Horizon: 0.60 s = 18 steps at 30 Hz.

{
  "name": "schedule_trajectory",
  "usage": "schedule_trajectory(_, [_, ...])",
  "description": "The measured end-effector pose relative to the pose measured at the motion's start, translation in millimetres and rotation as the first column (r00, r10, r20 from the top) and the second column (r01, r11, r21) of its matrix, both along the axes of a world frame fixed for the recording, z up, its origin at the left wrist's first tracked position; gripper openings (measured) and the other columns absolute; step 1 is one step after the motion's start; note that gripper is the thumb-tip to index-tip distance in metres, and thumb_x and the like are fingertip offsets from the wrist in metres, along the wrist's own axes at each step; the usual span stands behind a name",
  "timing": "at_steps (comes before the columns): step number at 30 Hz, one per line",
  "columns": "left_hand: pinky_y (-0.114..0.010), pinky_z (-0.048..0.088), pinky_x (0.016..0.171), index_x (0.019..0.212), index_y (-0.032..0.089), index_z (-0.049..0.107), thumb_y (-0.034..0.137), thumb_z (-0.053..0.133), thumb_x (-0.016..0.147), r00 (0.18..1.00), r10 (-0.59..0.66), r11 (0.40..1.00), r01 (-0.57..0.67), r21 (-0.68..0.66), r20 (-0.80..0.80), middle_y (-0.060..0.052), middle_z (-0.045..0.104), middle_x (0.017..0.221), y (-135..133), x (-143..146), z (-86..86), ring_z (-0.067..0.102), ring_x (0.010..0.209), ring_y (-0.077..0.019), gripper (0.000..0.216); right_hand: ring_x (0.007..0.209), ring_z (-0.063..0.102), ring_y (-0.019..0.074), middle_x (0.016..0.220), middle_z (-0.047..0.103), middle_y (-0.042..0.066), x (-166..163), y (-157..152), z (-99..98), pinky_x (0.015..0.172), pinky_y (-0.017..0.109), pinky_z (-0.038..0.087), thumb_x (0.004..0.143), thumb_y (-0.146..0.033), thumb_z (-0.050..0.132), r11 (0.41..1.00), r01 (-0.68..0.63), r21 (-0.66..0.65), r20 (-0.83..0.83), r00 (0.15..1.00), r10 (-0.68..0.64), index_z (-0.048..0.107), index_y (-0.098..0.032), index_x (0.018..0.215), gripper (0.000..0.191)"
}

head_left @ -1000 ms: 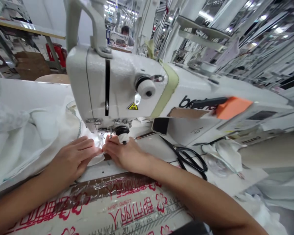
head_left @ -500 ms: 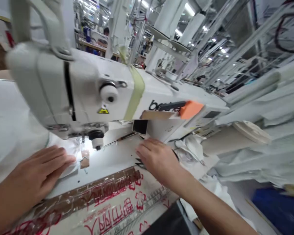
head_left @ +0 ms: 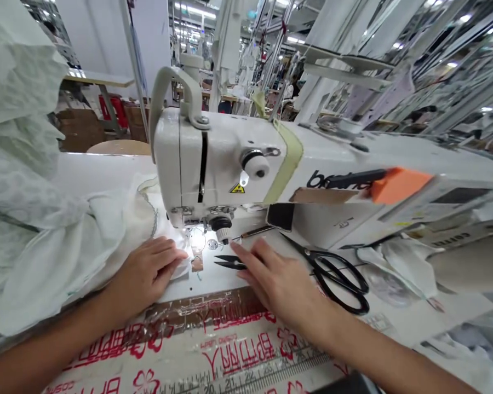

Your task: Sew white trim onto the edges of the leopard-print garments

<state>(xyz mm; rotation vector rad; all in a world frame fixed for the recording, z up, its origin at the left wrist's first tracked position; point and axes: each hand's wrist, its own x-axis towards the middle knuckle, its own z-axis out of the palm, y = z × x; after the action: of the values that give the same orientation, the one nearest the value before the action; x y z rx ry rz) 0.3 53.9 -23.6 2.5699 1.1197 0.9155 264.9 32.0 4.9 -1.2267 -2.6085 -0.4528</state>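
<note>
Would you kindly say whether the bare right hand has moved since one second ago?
Yes: the bare right hand moved rightward, away from the round black-and-white knob on the white sewing machine.

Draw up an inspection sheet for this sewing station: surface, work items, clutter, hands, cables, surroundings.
Surface: white tabletop; red-printed covering with ruler markings along the front.
Work items: white fabric beside the sewing machine needle area; dark-bladed snips.
Clutter: large black scissors and a brown-handled tool on the tabletop.
Hands: left hand on the fabric, grip unclear; right hand holds the snips, handles hidden.
Cables: none clearly identifiable.
Surroundings: another table, ceiling lights.
</note>
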Motion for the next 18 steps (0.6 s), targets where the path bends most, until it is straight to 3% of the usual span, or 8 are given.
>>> schedule_trajectory(6, [-0.029,0.045,0.071,0.089,0.018,0.061,0.017,0.042,0.093,0.999,0.006,0.999,-0.005,-0.038,0.035,-0.002,0.059,0.077,1.2,0.6,0.3,0.053,0.075,-0.0142,0.019,0.064,0.057,0.0147,0.090,0.061,0.007,-39.1,27.6,-2.7,0.046,0.027,0.032,0.091,-0.028,0.050,0.998,-0.066,-0.022,0.056,0.996,0.067,0.051,-0.016,0.119,0.031])
schedule_trajectory(12, [-0.028,0.044,0.071,0.085,0.017,0.060,0.020,0.043,0.093,1.000,0.011,0.999,-0.010,-0.042,0.025,-0.001,0.059,0.075,1.4,1.1,3.6,0.053,0.075,-0.0140,0.020,0.062,0.053,0.0112,0.092,0.063,0.004,-44.7,36.6,-7.3,0.050,0.029,0.029,0.095,-0.028,0.043,0.985,-0.156,-0.069,-0.012,0.988,0.155,0.057,-0.018,0.108,0.022])
schedule_trajectory(15, [-0.027,0.043,0.071,0.083,0.016,0.060,0.020,0.043,0.093,0.999,0.021,0.998,-0.018,-0.053,0.040,-0.002,0.059,0.076,1.1,1.2,4.7,0.053,0.074,-0.0138,0.020,0.059,0.052,0.0116,0.080,0.061,0.003,-32.9,44.6,-12.8,0.050,0.028,0.028,0.096,-0.031,0.039,0.995,-0.101,0.004,-0.035,0.994,0.101,0.058,-0.019,0.107,0.025])
schedule_trajectory(18, [-0.027,0.044,0.074,0.092,0.016,0.059,0.019,0.044,0.091,0.998,0.056,0.996,-0.053,-0.077,0.040,-0.003,0.059,0.083,0.6,1.3,6.0,0.053,0.080,-0.0148,0.015,0.060,0.052,0.0143,0.082,0.061,0.007,-13.7,54.5,-15.8,0.048,0.027,0.029,0.096,-0.032,0.036,0.998,-0.001,0.061,-0.023,1.000,0.002,0.058,-0.016,0.110,0.031])
